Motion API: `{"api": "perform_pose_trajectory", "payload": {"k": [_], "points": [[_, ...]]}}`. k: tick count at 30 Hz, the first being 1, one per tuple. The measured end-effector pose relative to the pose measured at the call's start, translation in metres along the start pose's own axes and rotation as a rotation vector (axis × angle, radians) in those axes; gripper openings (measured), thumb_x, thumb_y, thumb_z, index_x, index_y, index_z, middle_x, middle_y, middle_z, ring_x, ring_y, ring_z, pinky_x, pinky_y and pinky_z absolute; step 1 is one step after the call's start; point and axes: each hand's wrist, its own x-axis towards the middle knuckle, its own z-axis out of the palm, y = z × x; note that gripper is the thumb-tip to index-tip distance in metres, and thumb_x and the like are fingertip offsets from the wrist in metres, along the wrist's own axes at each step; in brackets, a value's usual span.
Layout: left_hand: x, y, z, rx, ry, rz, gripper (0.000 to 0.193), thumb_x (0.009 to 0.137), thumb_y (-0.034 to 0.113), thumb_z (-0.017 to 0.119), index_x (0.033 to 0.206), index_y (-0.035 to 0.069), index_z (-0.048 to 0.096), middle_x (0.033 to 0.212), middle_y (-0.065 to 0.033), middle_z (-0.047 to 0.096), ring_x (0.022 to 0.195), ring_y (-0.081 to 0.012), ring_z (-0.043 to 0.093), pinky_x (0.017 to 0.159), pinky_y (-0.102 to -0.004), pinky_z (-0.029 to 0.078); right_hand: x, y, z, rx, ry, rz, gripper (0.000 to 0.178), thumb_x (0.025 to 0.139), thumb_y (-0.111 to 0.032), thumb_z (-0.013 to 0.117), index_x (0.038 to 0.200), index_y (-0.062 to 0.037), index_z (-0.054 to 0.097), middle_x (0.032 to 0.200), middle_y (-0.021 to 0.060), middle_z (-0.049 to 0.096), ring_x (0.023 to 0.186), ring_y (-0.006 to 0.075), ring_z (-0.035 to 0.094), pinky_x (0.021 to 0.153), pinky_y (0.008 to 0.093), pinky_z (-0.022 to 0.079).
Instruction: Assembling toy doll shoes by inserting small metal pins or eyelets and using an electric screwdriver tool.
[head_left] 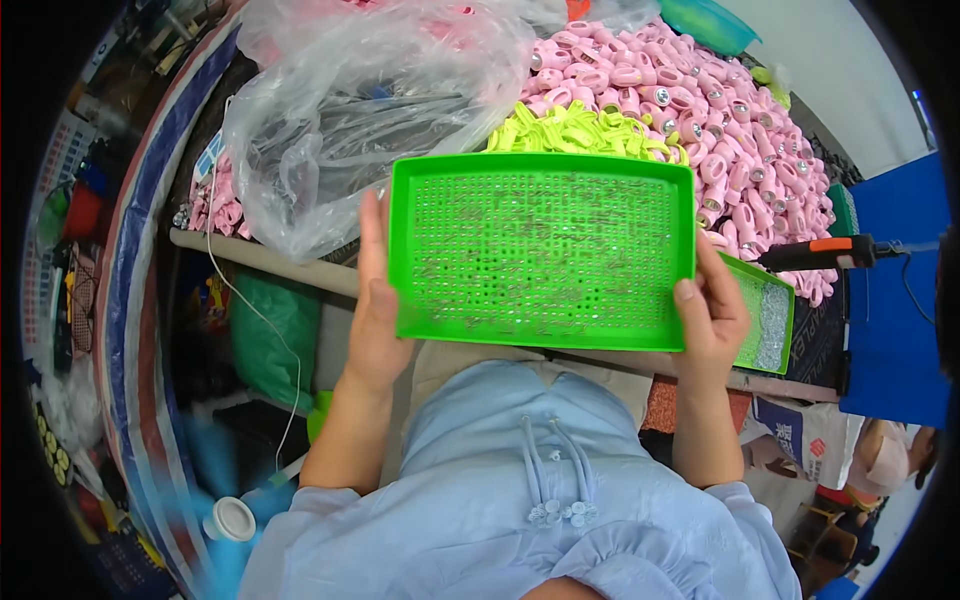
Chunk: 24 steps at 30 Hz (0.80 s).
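Currently both hands hold a green perforated tray (541, 250) level above the lap, at the near edge of the bench.

Nearest, the left hand (375, 320) grips the tray's left rim, thumb on the lower corner and fingers running up the side; the right hand (712, 310) grips the right rim, thumb on the lower right corner. Small metal pieces lie scattered across the tray's holed floor. Just beside the right hand, a second green tray (770, 320) holding a patch of similar pieces rests on the bench. Right of that, a tool (822, 253) with an orange and black handle. Beyond the tray, yellow-green parts (575, 130), then a heap of pink parts (700, 100). Far left, a clear plastic bag (350, 130).
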Motion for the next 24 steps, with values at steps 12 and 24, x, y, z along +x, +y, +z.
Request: {"api": "perform_pose_trajectory", "payload": {"k": [12, 24], "points": [[-0.002, 0.027, 0.030, 0.156, 0.103, -0.005, 0.102, 0.097, 0.070, 0.036, 0.159, 0.001, -0.006, 0.167, -0.0166, 0.010, 0.152, -0.0285, 0.018, 0.123, -0.0429, 0.017, 0.013, 0.005, -0.005, 0.147, 0.018, 0.234, 0.043, 0.093, 0.001, 0.061, 0.136, 0.0026, 0.058, 0.093, -0.0033, 0.060, 0.077, 0.0017, 0.051, 0.069, 0.0168, 0.041], [-0.001, 0.036, 0.021, -0.542, 0.134, -0.057, 0.081, 0.106, 0.056, 0.028, 0.160, 0.003, 0.001, 0.165, -0.0171, 0.016, 0.151, -0.0291, 0.023, 0.121, -0.0415, 0.020, 0.012, 0.001, -0.004, 0.334, -0.023, 0.450, 0.044, 0.091, 0.001, 0.064, 0.134, 0.0053, 0.058, 0.095, 0.0037, 0.068, 0.076, 0.0043, 0.059, 0.066, 0.0196, 0.046]]}}
